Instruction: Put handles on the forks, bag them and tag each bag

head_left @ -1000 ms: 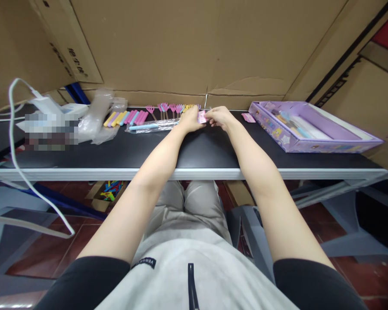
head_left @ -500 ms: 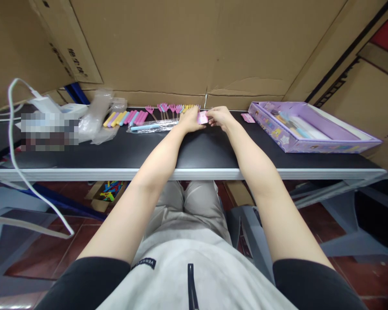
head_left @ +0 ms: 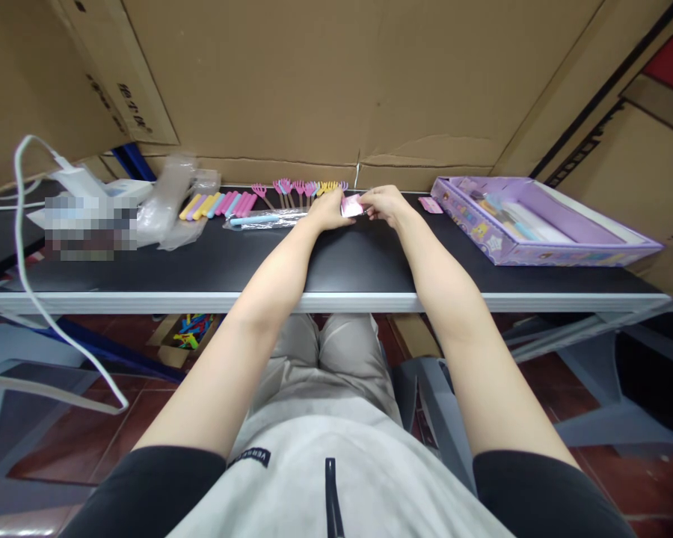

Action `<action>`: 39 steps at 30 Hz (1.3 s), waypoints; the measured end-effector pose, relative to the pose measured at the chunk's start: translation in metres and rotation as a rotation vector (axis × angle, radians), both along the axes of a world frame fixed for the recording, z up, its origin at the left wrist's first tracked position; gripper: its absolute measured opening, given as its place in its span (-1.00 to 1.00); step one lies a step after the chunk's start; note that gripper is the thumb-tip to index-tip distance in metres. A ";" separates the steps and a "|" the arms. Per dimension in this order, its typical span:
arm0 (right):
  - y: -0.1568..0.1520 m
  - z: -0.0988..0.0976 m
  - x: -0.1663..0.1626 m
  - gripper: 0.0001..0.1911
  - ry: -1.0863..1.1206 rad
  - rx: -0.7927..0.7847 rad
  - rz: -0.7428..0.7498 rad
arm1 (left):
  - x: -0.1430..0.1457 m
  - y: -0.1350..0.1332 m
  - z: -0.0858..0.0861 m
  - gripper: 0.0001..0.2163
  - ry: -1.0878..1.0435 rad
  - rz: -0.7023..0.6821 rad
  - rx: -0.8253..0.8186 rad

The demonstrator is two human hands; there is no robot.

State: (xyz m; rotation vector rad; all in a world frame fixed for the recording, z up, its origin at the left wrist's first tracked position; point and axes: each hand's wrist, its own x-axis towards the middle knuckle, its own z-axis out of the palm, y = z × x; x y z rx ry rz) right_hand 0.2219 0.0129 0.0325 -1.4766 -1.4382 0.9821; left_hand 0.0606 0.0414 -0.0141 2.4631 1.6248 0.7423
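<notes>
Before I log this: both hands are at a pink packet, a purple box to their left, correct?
Wrong side: the left hand and right hand are at a pink packet; the head view shows the purple box to their right.

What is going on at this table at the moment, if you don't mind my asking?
A person's right hand holds the right edge of a small flat pink-and-white piece by the fingertips. The left hand is at its other edge, its grip partly hidden. A clear plastic sleeve with a light blue stick inside lies beside the left hand. Pink, blue and yellow claw-headed sticks lie behind, and an open purple printed cardboard box sits to the right.
</notes>
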 end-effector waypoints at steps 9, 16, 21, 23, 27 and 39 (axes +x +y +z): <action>-0.003 0.004 -0.001 -0.76 0.050 -0.030 0.016 | 0.000 -0.002 0.002 -0.49 -0.004 0.002 0.000; -0.007 0.011 0.001 -0.58 0.102 -0.085 0.067 | 0.000 -0.005 0.003 -0.49 -0.020 0.011 -0.001; -0.008 0.010 -0.001 -0.70 0.080 -0.093 0.067 | 0.001 -0.003 0.002 -0.49 -0.031 0.008 -0.003; -0.009 0.009 -0.003 -0.79 0.055 -0.077 0.072 | 0.001 -0.002 0.001 -0.48 -0.029 0.010 0.001; -0.013 0.007 -0.005 -0.75 -0.017 -0.068 0.083 | 0.001 -0.003 0.002 -0.50 -0.031 0.019 0.008; -0.013 0.006 -0.008 -0.70 -0.093 -0.058 0.035 | 0.003 -0.006 0.010 -0.34 0.061 0.054 -0.085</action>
